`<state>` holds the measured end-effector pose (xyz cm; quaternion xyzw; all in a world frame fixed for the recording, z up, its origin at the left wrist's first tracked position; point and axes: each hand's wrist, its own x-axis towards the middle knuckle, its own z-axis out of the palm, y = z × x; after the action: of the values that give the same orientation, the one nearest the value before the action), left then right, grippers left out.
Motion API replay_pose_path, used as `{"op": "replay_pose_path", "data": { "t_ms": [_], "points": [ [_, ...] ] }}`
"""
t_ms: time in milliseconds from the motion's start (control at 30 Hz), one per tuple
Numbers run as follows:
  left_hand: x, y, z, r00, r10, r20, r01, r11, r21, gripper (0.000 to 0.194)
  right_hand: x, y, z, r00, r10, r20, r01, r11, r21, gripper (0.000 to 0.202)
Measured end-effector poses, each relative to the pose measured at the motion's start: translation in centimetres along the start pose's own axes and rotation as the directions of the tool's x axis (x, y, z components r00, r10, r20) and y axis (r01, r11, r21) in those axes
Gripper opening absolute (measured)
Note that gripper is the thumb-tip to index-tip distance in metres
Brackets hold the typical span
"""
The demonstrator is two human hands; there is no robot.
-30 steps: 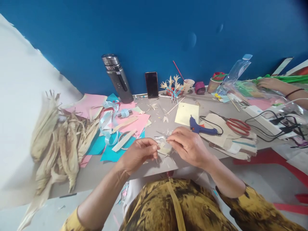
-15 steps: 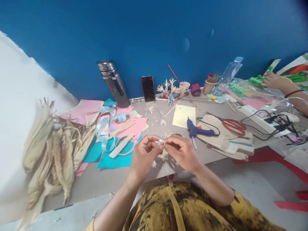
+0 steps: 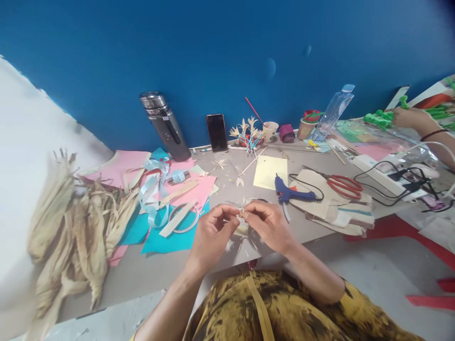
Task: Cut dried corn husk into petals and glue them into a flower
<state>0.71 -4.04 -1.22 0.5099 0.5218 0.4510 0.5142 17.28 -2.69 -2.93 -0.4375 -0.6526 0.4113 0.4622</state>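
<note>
Above the table (image 3: 227,182), a small pale piece (image 3: 241,211), seemingly unfinished, is pinched by the right hand (image 3: 270,227); whether it is gripped by the left hand (image 3: 213,234), fingers curled, cannot be told; blue-stemmed flowers (image 3: 249,132) appear finished, corn husks (image 3: 80,232) unworked

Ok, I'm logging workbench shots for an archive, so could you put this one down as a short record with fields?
Right hand: pinching a small pale piece
Left hand: fingertips at the same piece; grip unclear
Left side: dried husks, light-blue ribbon
Right side: blue glue gun, red-handled scissors
Back: dark flask, upright phone
Other person: one hand at green items
</note>
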Motion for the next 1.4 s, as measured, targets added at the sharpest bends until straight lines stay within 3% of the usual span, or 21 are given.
{"op": "replay_pose_path", "data": {
  "t_ms": [200, 333, 500, 600, 1033, 1233, 1400],
  "points": [
    [0.8, -0.8, -0.5, 0.994, -0.110, 0.027, 0.113, 0.964, -0.239, 0.015, -0.1, -0.1, 0.0, 0.977, -0.208, 0.040, 0.211, 0.973, -0.089, 0.019],
    [0.9, -1.0, 0.2, 0.991, -0.131, 0.012, 0.123, 0.892, -0.436, 0.028, -0.1, 0.0, 0.1, 0.966, -0.246, 0.078, 0.256, 0.949, -0.186, 0.020],
    [0.5, -0.8, 0.7, 0.992, -0.070, -0.108, 0.044, 0.973, -0.227, 0.013, -0.2, 0.1, 0.3, 0.972, -0.228, 0.065, 0.237, 0.939, -0.248, 0.022],
    [0.3, -0.6, 0.5, 0.991, -0.060, -0.119, 0.044, 0.989, -0.138, 0.009, -0.3, 0.2, 0.4, 0.975, -0.222, 0.033, 0.223, 0.943, -0.247, 0.021],
    [0.1, -0.2, 0.2, 0.999, -0.043, 0.021, 0.045, 0.997, -0.069, 0.003, -0.3, 0.1, 0.7, 0.991, -0.132, 0.022, 0.133, 0.976, -0.173, 0.022],
    [0.2, -0.6, 0.4, 0.999, -0.017, -0.039, 0.014, 0.998, -0.055, 0.006, -0.3, 0.6, 0.8, 0.999, -0.040, 0.036, 0.047, 0.978, -0.205, 0.017],
    [-0.1, -0.6, 0.5, 0.993, 0.039, -0.107, -0.034, 0.998, 0.050, 0.010, -0.2, 0.7, 0.8, 0.998, 0.034, 0.051, -0.020, 0.967, -0.253, 0.018]
  ]
}}
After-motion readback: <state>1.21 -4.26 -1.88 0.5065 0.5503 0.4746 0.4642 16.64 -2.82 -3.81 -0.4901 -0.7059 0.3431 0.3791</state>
